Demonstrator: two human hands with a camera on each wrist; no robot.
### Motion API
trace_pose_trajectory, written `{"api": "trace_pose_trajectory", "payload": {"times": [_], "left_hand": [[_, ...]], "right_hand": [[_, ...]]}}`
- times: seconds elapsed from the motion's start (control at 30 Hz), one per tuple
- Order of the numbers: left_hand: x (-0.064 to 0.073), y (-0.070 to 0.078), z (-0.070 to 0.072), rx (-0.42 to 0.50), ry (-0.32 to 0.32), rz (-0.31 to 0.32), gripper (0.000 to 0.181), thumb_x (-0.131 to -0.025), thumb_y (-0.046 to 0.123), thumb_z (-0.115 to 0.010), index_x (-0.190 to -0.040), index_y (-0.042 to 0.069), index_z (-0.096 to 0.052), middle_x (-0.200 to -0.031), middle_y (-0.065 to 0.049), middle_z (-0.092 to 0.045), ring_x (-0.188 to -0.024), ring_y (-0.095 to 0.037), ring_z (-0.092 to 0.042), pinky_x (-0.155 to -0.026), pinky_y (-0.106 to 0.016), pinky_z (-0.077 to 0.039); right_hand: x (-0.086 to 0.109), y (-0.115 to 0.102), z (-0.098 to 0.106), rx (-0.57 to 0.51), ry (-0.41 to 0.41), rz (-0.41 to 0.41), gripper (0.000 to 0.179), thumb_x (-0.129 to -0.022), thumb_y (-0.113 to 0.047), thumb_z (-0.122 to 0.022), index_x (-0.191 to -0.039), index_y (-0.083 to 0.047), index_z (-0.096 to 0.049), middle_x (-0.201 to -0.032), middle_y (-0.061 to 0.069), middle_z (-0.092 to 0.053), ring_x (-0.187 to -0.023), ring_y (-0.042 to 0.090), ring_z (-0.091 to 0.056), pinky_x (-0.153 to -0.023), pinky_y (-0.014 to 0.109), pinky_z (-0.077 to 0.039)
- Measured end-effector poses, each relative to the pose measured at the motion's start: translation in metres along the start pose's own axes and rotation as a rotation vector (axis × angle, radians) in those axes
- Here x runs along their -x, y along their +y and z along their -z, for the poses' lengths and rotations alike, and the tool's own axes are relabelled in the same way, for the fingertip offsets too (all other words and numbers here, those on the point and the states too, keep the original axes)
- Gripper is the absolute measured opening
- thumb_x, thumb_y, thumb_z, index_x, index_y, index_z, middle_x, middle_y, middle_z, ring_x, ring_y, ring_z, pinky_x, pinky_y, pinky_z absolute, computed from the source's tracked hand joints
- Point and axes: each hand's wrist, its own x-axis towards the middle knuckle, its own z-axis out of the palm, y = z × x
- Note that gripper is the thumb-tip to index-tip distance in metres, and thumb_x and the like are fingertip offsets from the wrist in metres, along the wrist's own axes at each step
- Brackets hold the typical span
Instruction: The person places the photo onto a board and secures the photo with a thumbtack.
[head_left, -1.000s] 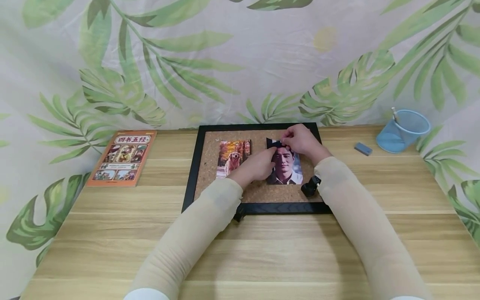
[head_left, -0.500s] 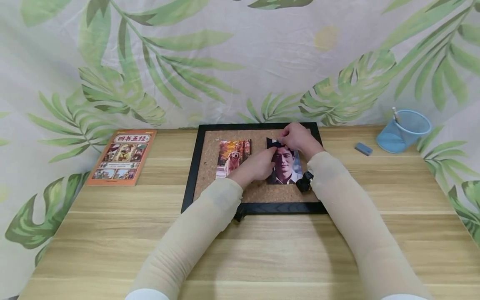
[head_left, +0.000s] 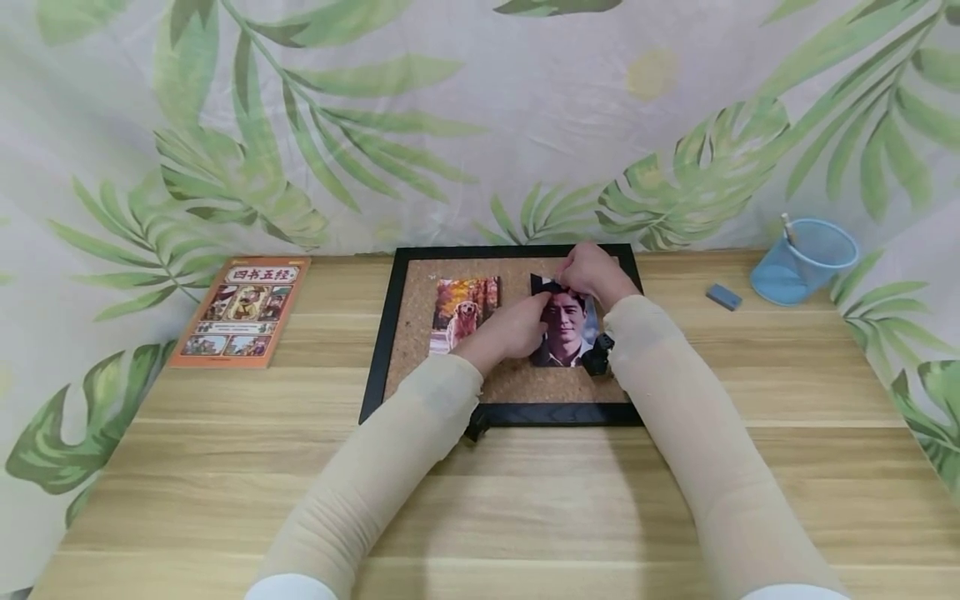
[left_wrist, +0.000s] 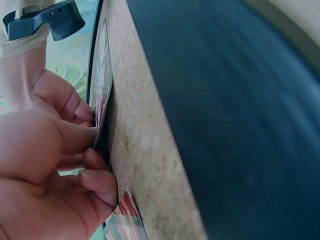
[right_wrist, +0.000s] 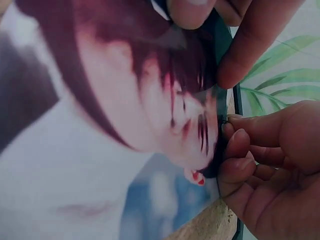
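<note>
A portrait photo [head_left: 567,333] lies on the right half of a black-framed corkboard [head_left: 517,387]. My left hand [head_left: 516,327] pinches its upper left edge, with the thumb on the picture face. At the photo's top edge my right hand [head_left: 592,271] pinches a tiny item with a thin dark tip, which looks like a pushpin [right_wrist: 225,121]; its body is mostly hidden between the fingertips. In the right wrist view the left thumb [right_wrist: 192,11] sits across the photo from the right hand. A dog photo [head_left: 467,304] lies to the left, partly covered by my left hand.
An orange book [head_left: 243,312] lies at the far left of the wooden table [head_left: 525,500]. To the right are a blue-grey eraser [head_left: 723,297] and a blue mesh pen cup [head_left: 798,267] holding a thin stick. A leaf-patterned cloth [head_left: 420,125] hangs behind the board.
My right wrist and forearm have swung left, while the right fingertips have stayed at the photo's top edge. The left hand and both photos keep their places.
</note>
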Motion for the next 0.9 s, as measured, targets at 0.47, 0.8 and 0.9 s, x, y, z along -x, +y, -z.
{"api": "trace_pose_trajectory", "payload": {"times": [0.47, 0.8, 0.9], "left_hand": [[-0.051, -0.034, -0.038, -0.073, 0.087, 0.018, 0.061, -0.111, 0.026, -0.055, -0.165, 0.003, -0.039, -0.157, -0.021, -0.058, -0.142, -0.036, -0.06, -0.119, -0.048, -0.049], [-0.016, -0.02, -0.018, -0.129, 0.117, 0.086, 0.061, -0.112, 0.032, -0.054, -0.163, 0.0, -0.042, -0.154, -0.025, -0.059, -0.135, -0.038, -0.065, -0.111, -0.051, -0.055], [0.009, -0.012, -0.001, -0.058, 0.161, 0.049, 0.055, -0.112, 0.03, -0.056, -0.158, 0.001, -0.05, -0.149, -0.022, -0.063, -0.132, -0.036, -0.067, -0.111, -0.05, -0.055]], "right_hand": [[0.004, 0.019, -0.007, -0.071, 0.078, 0.035, 0.025, -0.108, -0.022, -0.06, -0.106, 0.0, -0.073, -0.07, -0.002, -0.066, -0.064, 0.011, -0.059, -0.062, 0.024, -0.047], [0.026, 0.035, -0.007, -0.068, 0.094, 0.245, 0.03, -0.112, -0.024, -0.056, -0.111, 0.0, -0.074, -0.079, 0.009, -0.068, -0.063, 0.017, -0.058, -0.061, 0.031, -0.047], [0.043, 0.038, -0.007, -0.021, 0.168, 0.314, 0.031, -0.112, -0.025, -0.057, -0.117, 0.0, -0.073, -0.098, 0.015, -0.072, -0.081, 0.025, -0.065, -0.073, 0.038, -0.052]]}}
